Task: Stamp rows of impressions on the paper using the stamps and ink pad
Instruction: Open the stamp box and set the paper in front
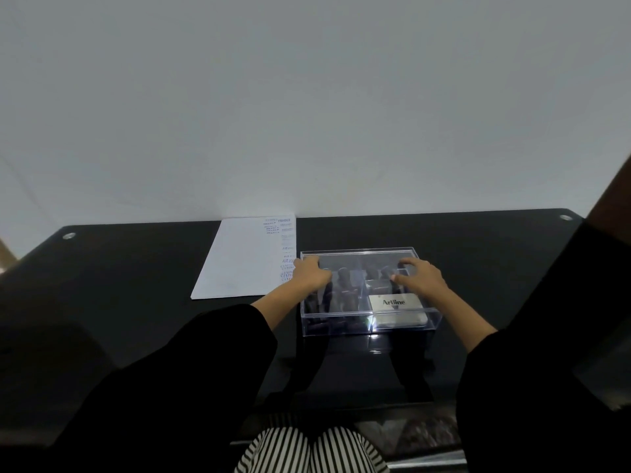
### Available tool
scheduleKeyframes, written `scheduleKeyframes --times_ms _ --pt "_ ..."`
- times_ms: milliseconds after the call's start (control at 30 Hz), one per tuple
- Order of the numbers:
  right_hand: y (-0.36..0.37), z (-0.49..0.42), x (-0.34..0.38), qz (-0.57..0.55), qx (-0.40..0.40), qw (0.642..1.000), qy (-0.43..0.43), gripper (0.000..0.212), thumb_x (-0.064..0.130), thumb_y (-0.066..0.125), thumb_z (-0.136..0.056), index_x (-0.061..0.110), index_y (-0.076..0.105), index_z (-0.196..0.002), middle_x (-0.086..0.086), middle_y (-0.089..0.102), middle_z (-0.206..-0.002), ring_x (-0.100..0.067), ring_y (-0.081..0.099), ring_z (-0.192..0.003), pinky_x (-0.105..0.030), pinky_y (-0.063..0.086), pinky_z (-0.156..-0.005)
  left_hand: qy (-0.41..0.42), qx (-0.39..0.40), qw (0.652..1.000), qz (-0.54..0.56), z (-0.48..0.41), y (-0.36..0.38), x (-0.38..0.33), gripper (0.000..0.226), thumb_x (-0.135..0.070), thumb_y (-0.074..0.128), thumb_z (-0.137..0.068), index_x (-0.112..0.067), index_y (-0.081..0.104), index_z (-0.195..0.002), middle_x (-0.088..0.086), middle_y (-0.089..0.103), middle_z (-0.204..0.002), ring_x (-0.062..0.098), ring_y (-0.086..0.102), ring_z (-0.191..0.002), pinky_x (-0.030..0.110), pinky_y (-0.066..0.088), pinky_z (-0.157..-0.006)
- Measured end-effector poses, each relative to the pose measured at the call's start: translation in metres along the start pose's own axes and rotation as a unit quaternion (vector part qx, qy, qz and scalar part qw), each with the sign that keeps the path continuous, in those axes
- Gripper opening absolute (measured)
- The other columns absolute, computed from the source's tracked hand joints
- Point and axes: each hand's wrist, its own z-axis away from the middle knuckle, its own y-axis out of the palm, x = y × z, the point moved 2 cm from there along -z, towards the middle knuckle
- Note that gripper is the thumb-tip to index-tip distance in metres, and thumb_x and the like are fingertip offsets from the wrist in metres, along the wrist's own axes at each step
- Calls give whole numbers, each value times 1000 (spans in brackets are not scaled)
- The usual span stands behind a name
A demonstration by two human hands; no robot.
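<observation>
Striped black-and-white trousers (312, 450) are seen nearest, at the bottom edge, below the near rim of a glossy black worktop (136, 268). 2 black sleeves (191, 363) are stretched forward over the worktop.

A clear plastic box (370, 322) is set on the worktop, right of centre, with its lid (362, 259) on. The left hand (312, 275) is laid on the left part of the lid, with its fingers bent towards the lid's left edge; whether that edge is gripped cannot be told. The right hand (421, 276) is placed on the right part of the lid, with its fingers spread and arched and the fingertips touching the clear surface, nothing being gripped.

Dark-handled stamps (343, 288) are stood upright inside the box, mostly in its left compartments, blurred by reflections. The ink pad (392, 303), a flat tin marked "Artline", is kept in the near right compartment.

The paper (239, 261), a white sheet, is laid flat on the worktop just beside the box, to its left, and reaches back to the white wall (307, 97). Blue stamped impressions (285, 247) are stacked in rows along its right edge; "FRAGILE" can be read at the top, and the rest are too small to read.

2 round metal fittings (69, 235) are set into the far corners of the worktop.
</observation>
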Motion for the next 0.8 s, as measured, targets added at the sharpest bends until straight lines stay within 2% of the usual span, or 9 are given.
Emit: scheduleKeyframes --times_ms 100,167,233,300,367,500,567,667,800 --pt "0 -3 6 14 -8 1000 21 54 31 62 -86 19 43 -135 -21 36 -140 -36 38 -127 -43 39 -100 -33 6 999 -3 1 -3 -4 49 -24 55 -85 -7 46 -130 19 46 -134 34 49 -117 39 46 -97" --pt "-2 -3 11 -1 -9 999 36 61 32 63 -86 19 36 -140 -21 32 -142 -37 40 -126 -45 39 -100 -36 3 999 0 7 -11 -12 59 -21 53 -88 -8 31 -141 21 36 -143 35 41 -126 39 41 -101" --pt "-5 -4 14 -12 -13 999 43 65 29 63 -85 17 32 -141 -21 36 -140 -36 47 -119 -46 44 -98 -42 6 999 23 8 -17 -18 70 -18 49 -92 -9 10 -149 18 18 -153 33 31 -136 36 36 -105" --pt "-9 -5 18 -12 -25 999 43 65 25 62 -85 14 30 -141 -20 43 -136 -34 51 -114 -47 47 -95 -51 13 997 57 7 -22 -22 74 -17 47 -93 -7 1 -150 16 12 -155 32 31 -136 35 37 -103" --pt "-16 -7 25 -3 -39 999 36 65 25 60 -86 13 29 -142 -19 45 -135 -34 50 -117 -46 46 -95 -53 7 996 71 7 -29 -26 71 -19 47 -93 -4 5 -149 16 18 -153 30 37 -131 35 41 -98" --pt "-34 -14 48 13 -57 998 17 65 27 58 -88 13 27 -144 -19 39 -142 -36 42 -126 -43 41 -97 -33 -13 995 93 -1 -49 -38 57 -17 47 -94 -1 24 -144 15 31 -147 22 41 -101 24 40 -68" --pt "-42 -23 59 11 -61 998 3 64 25 57 -89 13 27 -144 -19 36 -144 -36 40 -128 -42 40 -98 -23 -19 994 104 -10 -58 -46 49 -15 48 -93 1 34 -137 19 38 -142 28 46 -106 29 37 -75" --pt "-50 -35 74 7 -64 998 -19 62 21 56 -91 10 27 -144 -18 39 -142 -35 44 -124 -39 42 -94 -15 -22 991 129 -24 -70 -56 54 -15 49 -93 -2 29 -142 15 33 -146 30 39 -128 34 40 -89" --pt "-55 -58 88 11 -73 997 -35 60 20 55 -91 9 28 -143 -18 44 -139 -35 45 -123 -37 41 -95 0 -32 990 139 -48 -81 -64 55 -14 48 -94 -2 26 -142 14 34 -143 26 42 -116 32 38 -85"
